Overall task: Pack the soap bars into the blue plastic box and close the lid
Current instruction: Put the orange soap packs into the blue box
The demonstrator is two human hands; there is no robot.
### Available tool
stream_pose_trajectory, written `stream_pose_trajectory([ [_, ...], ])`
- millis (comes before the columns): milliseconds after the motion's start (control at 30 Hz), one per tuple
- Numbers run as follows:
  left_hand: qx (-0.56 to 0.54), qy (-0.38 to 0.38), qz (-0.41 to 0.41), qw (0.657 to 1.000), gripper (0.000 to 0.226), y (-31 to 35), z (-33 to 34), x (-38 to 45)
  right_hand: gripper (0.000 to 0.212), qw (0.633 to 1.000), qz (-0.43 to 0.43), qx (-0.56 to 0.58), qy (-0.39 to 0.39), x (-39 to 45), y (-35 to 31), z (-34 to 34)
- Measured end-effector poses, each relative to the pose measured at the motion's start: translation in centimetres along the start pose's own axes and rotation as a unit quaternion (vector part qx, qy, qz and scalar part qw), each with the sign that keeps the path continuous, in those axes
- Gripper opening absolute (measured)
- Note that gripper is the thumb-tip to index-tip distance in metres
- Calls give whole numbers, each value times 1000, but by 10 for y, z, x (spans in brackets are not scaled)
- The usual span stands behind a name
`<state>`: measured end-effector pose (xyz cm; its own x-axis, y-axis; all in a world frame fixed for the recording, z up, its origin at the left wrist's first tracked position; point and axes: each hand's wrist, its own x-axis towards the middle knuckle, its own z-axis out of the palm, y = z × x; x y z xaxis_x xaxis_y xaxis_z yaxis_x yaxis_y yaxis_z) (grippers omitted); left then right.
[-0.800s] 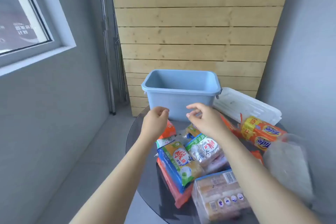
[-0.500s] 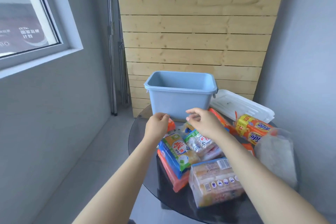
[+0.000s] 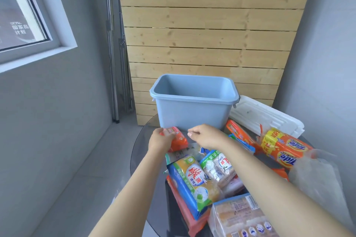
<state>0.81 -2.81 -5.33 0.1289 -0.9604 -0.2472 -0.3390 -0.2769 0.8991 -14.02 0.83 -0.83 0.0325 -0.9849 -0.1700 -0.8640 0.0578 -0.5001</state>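
Room: grey walls, a window (image 3: 23,21) high on the left, pale wooden planks (image 3: 208,34) leaning behind the table, grey tiled floor.
Surface: one round dark glass table (image 3: 142,152), its left edge bare.
Left hand (image 3: 160,140): fingers curled round one small orange soap pack (image 3: 178,139) just in front of the box's left corner.
Blue plastic box (image 3: 192,113): one, upright at the table's far edge, open, nothing visible inside.
Right hand (image 3: 207,136): fingers loosely curled above the packs, holding nothing.
Soap packs in the middle: one blue-and-yellow pack (image 3: 192,179) lying on a flat pink pack (image 3: 185,208); one clear green-topped pack (image 3: 219,167) beside it; one clear pack of pale bars (image 3: 238,217) at the near edge.
Lid (image 3: 265,117): one, white, lying flat right of the box.
Right side: one long orange pack (image 3: 238,134); one Tide pack (image 3: 285,146); one clear plastic bag (image 3: 317,177) at the right edge.
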Motion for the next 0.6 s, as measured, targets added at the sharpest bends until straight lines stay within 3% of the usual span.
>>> stream_pose_trajectory([
  [167,-94,-27,-17,995,57,4,-12,9,46,995,3,101,2,11,3,-2],
  [367,-182,-114,-13,977,13,36,-42,-15,55,970,-4,236,62,0,-1,-15],
  [500,-188,-211,-2,959,22,50,-40,-41,44,917,9,396,37,-23,8,-30],
  [600,-182,-261,8,948,25,52,-33,-52,31,906,27,422,1,-49,18,-40],
])
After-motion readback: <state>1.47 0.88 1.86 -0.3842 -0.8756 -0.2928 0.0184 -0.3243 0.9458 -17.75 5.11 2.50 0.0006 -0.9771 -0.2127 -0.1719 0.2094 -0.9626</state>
